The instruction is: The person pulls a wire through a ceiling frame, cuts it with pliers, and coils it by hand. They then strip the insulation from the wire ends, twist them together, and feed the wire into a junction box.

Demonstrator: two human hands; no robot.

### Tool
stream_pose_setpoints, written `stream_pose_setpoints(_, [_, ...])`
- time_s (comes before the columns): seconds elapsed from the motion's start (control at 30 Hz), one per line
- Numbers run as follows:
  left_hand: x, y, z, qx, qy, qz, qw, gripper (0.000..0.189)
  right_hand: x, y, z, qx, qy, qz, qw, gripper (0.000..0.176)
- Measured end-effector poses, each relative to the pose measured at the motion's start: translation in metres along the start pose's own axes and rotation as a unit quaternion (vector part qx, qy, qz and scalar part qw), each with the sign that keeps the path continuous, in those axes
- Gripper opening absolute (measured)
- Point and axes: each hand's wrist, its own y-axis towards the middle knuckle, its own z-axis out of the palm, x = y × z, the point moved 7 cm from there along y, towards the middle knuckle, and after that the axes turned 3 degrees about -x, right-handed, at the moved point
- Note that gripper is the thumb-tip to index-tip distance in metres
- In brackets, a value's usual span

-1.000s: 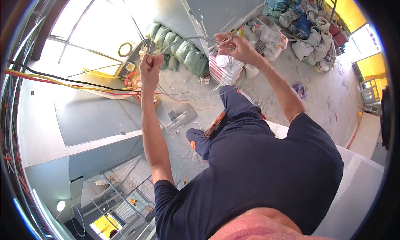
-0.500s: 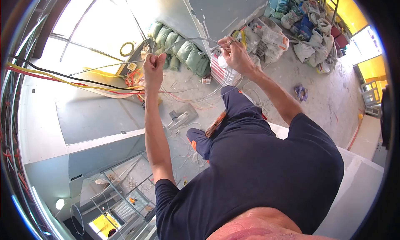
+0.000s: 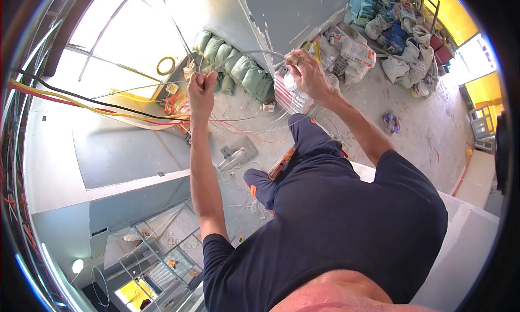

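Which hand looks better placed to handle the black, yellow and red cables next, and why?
Probably the left hand: the black, yellow and red cables run to its wrist in this view, though it looks closed. The right hand is farther away, gripping grey wires.

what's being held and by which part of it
Wire, at either side of its arc: left grip on one, right grip on the other.
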Motion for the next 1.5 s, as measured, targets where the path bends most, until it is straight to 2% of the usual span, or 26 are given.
stream_pose_setpoints(0.17, [-0.009,0.0,-0.003,0.028,0.029,-0.02,0.999,0.04,0.002,0.012,-0.004,0.122,0.023,-0.088,0.988,0.018])
stream_pose_setpoints(0.2, [-0.009,0.0,-0.003,0.034,0.05,-0.03,0.998,0.039,0.003,0.015,-0.009,0.121,0.022,-0.087,0.989,0.018])
stream_pose_setpoints(0.27, [-0.008,0.001,-0.003,0.042,0.007,-0.036,0.998,0.04,-0.007,0.019,-0.006,0.222,0.12,0.03,0.967,0.014])
stream_pose_setpoints(0.4, [-0.007,0.003,-0.008,0.065,-0.078,-0.025,0.995,0.04,-0.009,0.028,-0.012,0.279,0.156,0.041,0.947,0.006])
stream_pose_setpoints(0.47, [-0.001,0.003,-0.01,0.055,-0.093,-0.051,0.993,0.04,-0.013,0.029,-0.009,0.31,0.311,0.123,0.89,0.004])
stream_pose_setpoints(0.5, [0.002,0.003,-0.011,0.044,-0.106,-0.076,0.99,0.04,-0.011,0.032,-0.012,0.31,0.312,0.124,0.89,0.004])
stream_pose_setpoints(0.57, [0.005,0.004,-0.011,0.044,-0.129,-0.078,0.988,0.04,-0.007,0.035,-0.017,0.34,0.41,0.19,0.825,0.007])
stream_pose_setpoints(0.67, [0.006,0.007,-0.008,0.046,-0.154,-0.076,0.984,0.04,0.001,0.04,-0.023,0.356,0.438,0.211,0.798,0.006])
stream_pose_setpoints(0.7, [0.005,0.007,-0.008,0.045,-0.155,-0.073,0.984,0.04,-0.003,0.042,-0.022,0.355,0.438,0.211,0.798,0.006])
stream_pose_setpoints(0.77, [0.003,0.006,-0.005,0.04,-0.138,-0.086,0.986,0.041,-0.011,0.047,-0.019,0.351,0.307,0.118,0.877,0.007])
stream_pose_setpoints(0.8, [0.004,0.004,-0.004,0.034,-0.12,-0.1,0.987,0.041,-0.013,0.042,-0.016,0.35,0.307,0.12,0.877,0.007])
stream_pose_setpoints(0.87, [0.007,0.004,0.002,0.028,-0.142,-0.096,0.985,0.042,-0.015,0.044,-0.024,0.217,0.176,0.063,0.958,0.007])
stream_pose_setpoints(0.9, [0.008,0.004,0.004,0.022,-0.164,-0.091,0.982,0.042,-0.012,0.037,-0.021,0.218,0.176,0.063,0.958,0.007])
stream_pose_setpoints(0.97, [0.011,0.0,0.009,0.009,-0.168,-0.093,0.981,0.042,-0.008,0.027,-0.027,0.131,0.186,0.072,0.971,0.007])
stream_pose_setpoints(1.0, [0.011,-0.002,0.01,-0.005,-0.172,-0.092,0.981,0.042,-0.006,0.024,-0.028,0.131,0.186,0.073,0.971,0.007])
stream_pose_setpoints(1.07, [0.012,-0.006,0.012,-0.001,-0.177,-0.106,0.978,0.042,-0.002,0.02,-0.038,0.062,0.119,0.039,0.99,0.007])
stream_pose_setpoints(1.1, [0.012,-0.007,0.014,0.002,-0.183,-0.118,0.976,0.042,-0.003,0.018,-0.039,0.062,0.12,0.041,0.99,0.007])
stream_pose_setpoints(1.17, [0.009,-0.009,0.017,0.004,-0.18,-0.119,0.976,0.042,0.0,0.016,-0.05,0.001,-0.016,-0.006,1.0,0.01])
stream_pose_setpoints(1.23, [0.005,-0.01,0.02,0.006,-0.179,-0.121,0.977,0.042,0.0,0.015,-0.051,0.016,0.012,0.024,1.0,0.011])
stream_pose_setpoints(1.3, [-0.002,-0.011,0.022,0.011,-0.177,-0.08,0.981,0.042,-0.004,0.013,-0.05,0.03,0.04,0.053,0.997,0.011])
stream_pose_setpoints(1.37, [0.0,-0.011,0.023,0.022,-0.178,-0.08,0.981,0.041,-0.014,0.011,-0.044,0.04,0.149,0.103,0.983,0.011])
stream_pose_setpoints(1.5, [0.001,-0.009,0.02,0.051,-0.158,-0.067,0.984,0.042,-0.014,0.014,-0.049,0.043,0.146,0.069,0.986,0.01])
